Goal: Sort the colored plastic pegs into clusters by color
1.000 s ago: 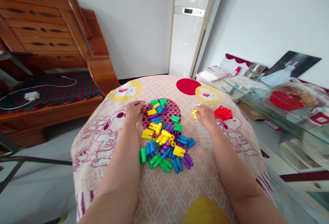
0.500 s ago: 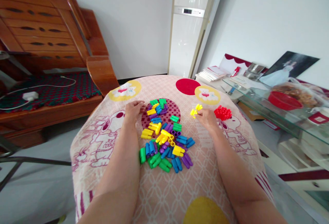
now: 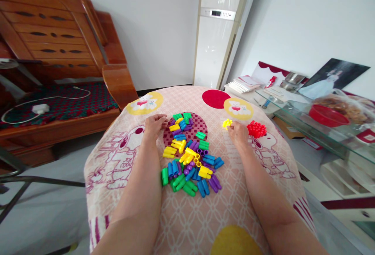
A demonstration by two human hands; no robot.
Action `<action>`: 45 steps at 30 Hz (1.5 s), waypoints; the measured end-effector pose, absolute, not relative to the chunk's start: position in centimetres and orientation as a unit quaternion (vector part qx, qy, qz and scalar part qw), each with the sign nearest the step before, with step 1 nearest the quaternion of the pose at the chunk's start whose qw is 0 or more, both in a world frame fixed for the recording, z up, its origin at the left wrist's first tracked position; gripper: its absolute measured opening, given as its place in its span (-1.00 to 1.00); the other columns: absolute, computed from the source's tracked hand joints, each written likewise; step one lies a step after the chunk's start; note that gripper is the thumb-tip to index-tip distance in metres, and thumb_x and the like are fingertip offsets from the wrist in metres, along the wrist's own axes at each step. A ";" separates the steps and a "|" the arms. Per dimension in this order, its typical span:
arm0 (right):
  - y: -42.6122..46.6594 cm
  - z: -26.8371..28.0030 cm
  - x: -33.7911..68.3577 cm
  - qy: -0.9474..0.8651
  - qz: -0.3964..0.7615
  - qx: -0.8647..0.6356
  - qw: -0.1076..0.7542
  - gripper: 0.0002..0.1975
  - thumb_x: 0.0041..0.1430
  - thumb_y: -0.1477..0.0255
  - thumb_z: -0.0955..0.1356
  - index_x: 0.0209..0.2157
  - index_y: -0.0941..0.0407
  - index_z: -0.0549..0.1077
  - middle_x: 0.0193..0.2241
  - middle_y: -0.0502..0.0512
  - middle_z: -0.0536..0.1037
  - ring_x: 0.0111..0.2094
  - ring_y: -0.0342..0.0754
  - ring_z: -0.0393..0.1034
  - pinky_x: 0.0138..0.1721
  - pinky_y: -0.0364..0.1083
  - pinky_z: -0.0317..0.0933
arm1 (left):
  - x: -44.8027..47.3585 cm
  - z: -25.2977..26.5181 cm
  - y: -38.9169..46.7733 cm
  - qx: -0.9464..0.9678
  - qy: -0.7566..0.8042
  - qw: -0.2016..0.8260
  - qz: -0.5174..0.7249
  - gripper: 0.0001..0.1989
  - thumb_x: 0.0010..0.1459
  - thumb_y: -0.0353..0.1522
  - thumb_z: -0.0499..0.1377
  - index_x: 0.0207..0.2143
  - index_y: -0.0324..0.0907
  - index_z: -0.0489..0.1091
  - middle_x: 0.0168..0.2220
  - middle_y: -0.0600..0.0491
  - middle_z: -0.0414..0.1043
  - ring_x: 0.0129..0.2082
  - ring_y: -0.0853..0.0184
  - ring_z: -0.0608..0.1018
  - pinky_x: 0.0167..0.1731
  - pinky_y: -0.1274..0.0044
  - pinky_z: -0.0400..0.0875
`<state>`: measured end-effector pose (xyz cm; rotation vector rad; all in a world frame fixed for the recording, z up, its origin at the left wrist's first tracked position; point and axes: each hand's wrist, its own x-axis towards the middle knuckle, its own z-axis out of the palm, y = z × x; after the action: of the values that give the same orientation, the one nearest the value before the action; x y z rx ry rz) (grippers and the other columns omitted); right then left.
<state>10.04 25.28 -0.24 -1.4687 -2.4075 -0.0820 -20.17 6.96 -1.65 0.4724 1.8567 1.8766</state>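
My right hand (image 3: 238, 133) is at the right of the table, its fingertips pinched on a yellow plastic building piece (image 3: 227, 123). Fingers partly cover it, and I cannot tell whether it is one piece or two together. Close to that hand on the right lies a tight cluster of red pieces (image 3: 257, 129). My left hand (image 3: 155, 125) rests on the cloth with fingers loosely extended, beside the far end of a loose pile. That pile mixes green (image 3: 190, 188), blue (image 3: 203, 188), purple (image 3: 215, 183) and yellow pieces (image 3: 205, 172), each shaped like joined tubes.
A patterned cloth (image 3: 187, 223) covers the round table. Left stands a wooden bench (image 3: 58, 40) with a white charger (image 3: 40, 109) on it. On the right, a glass shelf (image 3: 304, 120) carries a red bowl (image 3: 328, 115), papers and a photo. A tall white cabinet unit (image 3: 213, 44) stands behind.
The yellow pieces at my right fingertips, spread apart before, now sit closer together. My left hand stays where it was. The whole view has shifted slightly.
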 end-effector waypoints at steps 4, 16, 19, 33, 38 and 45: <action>24.7 -0.1 10.2 -0.837 -0.022 -0.512 0.192 -0.75 0.29 0.34 0.33 -0.20 0.20 0.59 -0.27 0.28 0.66 -0.23 0.08 0.52 -0.33 -0.10 0.11 | -20.4 -0.9 6.2 0.251 0.695 0.230 0.634 -0.73 -0.10 -0.30 0.31 -0.32 -0.26 0.55 -0.45 0.03 0.56 -0.52 0.39 0.52 -0.49 0.58 0.43; 22.8 -0.8 9.7 -0.880 0.008 -0.403 0.252 -0.74 0.28 0.35 0.29 -0.42 0.14 0.53 -0.41 0.21 0.64 -0.40 -0.03 0.45 -0.38 -0.11 0.02 | -18.2 -0.4 8.5 0.407 0.821 0.052 0.397 -0.78 0.06 -0.31 0.22 -0.31 -0.20 0.63 -0.37 -0.01 0.63 -0.34 0.26 0.59 -0.31 0.53 0.37; 23.0 -1.0 9.8 -0.881 0.021 -0.393 0.262 -0.73 0.27 0.35 0.29 -0.45 0.13 0.52 -0.44 0.20 0.62 -0.43 -0.04 0.42 -0.39 -0.12 0.02 | -19.2 -0.5 7.6 0.381 0.826 0.060 0.411 -0.80 0.03 -0.36 0.20 -0.35 -0.20 0.61 -0.42 0.01 0.62 -0.38 0.28 0.58 -0.34 0.54 0.36; 21.0 -0.6 8.9 -0.902 0.099 -0.333 0.256 -0.73 0.25 0.34 0.30 -0.48 0.11 0.51 -0.47 0.10 0.59 -0.43 -0.08 0.39 -0.35 -0.15 0.10 | -20.3 -1.3 6.2 0.343 0.739 0.292 0.501 -0.68 -0.28 -0.26 0.46 -0.47 -0.19 0.49 -0.55 0.10 0.50 -0.58 0.35 0.50 -0.52 0.53 0.41; 18.2 0.3 7.3 -0.918 0.189 -0.232 0.258 -0.80 0.24 0.42 0.33 -0.44 0.12 0.54 -0.46 0.05 0.58 -0.40 -0.10 0.41 -0.30 -0.18 0.17 | -20.0 -1.4 6.3 0.261 0.740 0.249 0.567 -0.79 -0.13 -0.42 0.36 -0.36 -0.21 0.49 -0.55 0.10 0.51 -0.57 0.36 0.53 -0.46 0.51 0.47; 13.1 2.9 4.6 -0.937 0.230 -0.034 0.260 -0.85 0.32 0.50 0.32 -0.23 0.14 0.57 -0.22 0.13 0.62 -0.15 -0.07 0.48 -0.07 -0.13 0.26 | -19.8 -1.5 6.6 0.175 0.747 0.216 0.604 -0.85 0.03 -0.49 0.20 -0.30 -0.24 0.52 -0.57 0.10 0.48 -0.58 0.37 0.53 -0.43 0.52 0.48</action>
<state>4.62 13.06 2.88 -0.0927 -2.5384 0.6229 -19.78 6.61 -1.53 0.4842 2.0694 1.6746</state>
